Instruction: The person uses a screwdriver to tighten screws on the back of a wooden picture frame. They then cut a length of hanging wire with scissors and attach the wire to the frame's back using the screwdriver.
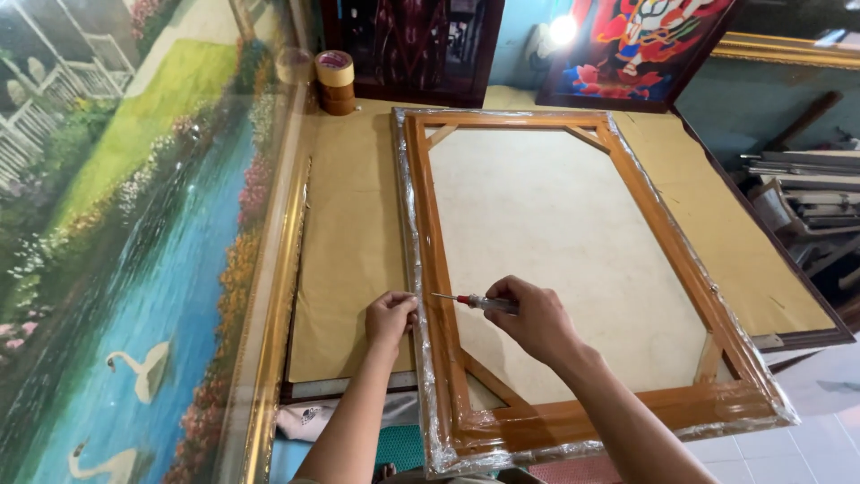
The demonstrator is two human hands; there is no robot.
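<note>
A wooden picture frame point(645, 202) lies face down on a paper-covered table point(354, 224), its edges wrapped in clear plastic film. My right hand point(536, 315) grips a small screwdriver point(473, 301) with a red and clear handle, its tip pointing left at the frame's left rail. My left hand point(390, 315) pinches something small at the outer edge of that rail, right beside the screwdriver tip; what it pinches is too small to make out.
A large landscape painting point(116, 233) with swans in a gilt frame leans along the left. Rolls of brown tape point(335, 81) stand at the far left of the table. More framed pictures point(640, 49) lean at the back. Stacked frame mouldings point(802, 202) lie to the right.
</note>
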